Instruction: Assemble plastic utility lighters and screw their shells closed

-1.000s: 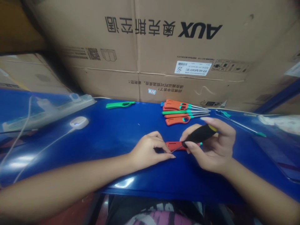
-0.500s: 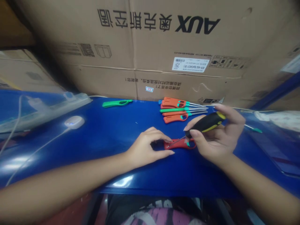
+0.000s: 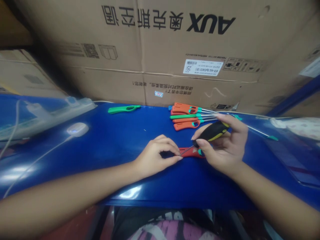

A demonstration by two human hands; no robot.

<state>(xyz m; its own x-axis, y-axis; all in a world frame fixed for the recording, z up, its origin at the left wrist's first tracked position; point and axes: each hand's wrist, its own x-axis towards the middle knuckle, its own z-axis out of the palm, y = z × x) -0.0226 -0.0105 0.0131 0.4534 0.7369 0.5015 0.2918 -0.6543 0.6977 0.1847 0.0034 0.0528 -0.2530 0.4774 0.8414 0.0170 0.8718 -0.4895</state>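
A red lighter handle lies flat on the blue table in front of me. My left hand pinches its left end between thumb and fingers. In my right hand is a black and yellow screwdriver, held at a slant. Its thin shaft runs down and left across the handle, and the tip is close to my left fingertips, where contact is hard to make out. Behind my right hand sits a group of lighters with orange, red and green handles and metal rods.
A green lighter handle lies at the back left. A white power strip and a small white device with a cable are on the left. A loose metal rod and a phone-like dark slab lie right. A large cardboard box stands behind.
My right hand and the screwdriver have moved left and slightly down. My left fingers have closed in on the end of the red handle. More of the loose rod shows.
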